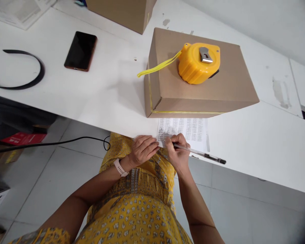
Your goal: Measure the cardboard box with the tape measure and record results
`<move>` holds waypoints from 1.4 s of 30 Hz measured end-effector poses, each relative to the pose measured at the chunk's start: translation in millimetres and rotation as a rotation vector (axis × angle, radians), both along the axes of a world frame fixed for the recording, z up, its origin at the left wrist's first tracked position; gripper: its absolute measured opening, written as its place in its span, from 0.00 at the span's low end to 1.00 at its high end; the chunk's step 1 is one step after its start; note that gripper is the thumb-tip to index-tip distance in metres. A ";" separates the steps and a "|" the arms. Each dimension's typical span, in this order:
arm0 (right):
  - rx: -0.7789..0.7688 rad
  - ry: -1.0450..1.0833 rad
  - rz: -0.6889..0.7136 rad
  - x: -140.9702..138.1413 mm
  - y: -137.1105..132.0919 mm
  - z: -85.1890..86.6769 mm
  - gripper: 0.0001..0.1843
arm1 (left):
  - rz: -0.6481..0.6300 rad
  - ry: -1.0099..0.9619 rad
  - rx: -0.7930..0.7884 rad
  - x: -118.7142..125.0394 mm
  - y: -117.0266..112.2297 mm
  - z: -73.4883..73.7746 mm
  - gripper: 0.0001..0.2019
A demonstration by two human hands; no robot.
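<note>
My right hand (178, 150) grips a clear pen (200, 154) with a black cap, its tip on a printed sheet of paper (190, 130) at the table's near edge. My left hand (142, 149), with a white watch on its wrist, rests fingers flat on the sheet's left corner, pinning it down. Just beyond the sheet stands a brown cardboard box (234, 88) edged with yellow tape. A yellow tape measure (198, 62) with a yellow strap lies on top of the box.
On the white table (112, 91) lie a black phone (80, 51), a curved black band (22, 69) at the left and papers at the far left corner. A second cardboard box (124, 13) stands at the back. A black cable (66, 140) and a red packet (22, 138) are on the floor.
</note>
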State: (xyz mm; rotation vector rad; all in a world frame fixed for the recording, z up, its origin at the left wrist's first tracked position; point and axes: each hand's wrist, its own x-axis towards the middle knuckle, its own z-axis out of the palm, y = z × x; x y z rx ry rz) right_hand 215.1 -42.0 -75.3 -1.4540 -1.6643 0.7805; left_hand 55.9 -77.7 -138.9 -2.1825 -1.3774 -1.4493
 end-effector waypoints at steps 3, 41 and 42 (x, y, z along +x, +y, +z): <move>-0.002 0.003 0.009 -0.3 -0.1 0.2 0.17 | 0.001 -0.003 -0.002 0.1 -0.1 -0.9 0.09; -0.004 -0.018 0.004 4.8 1.4 -4.2 0.16 | 0.016 0.013 0.011 -0.5 1.0 -1.0 0.06; -0.009 -0.011 0.003 4.8 1.5 -4.1 0.16 | 0.018 0.015 0.009 -0.4 1.1 -1.2 0.06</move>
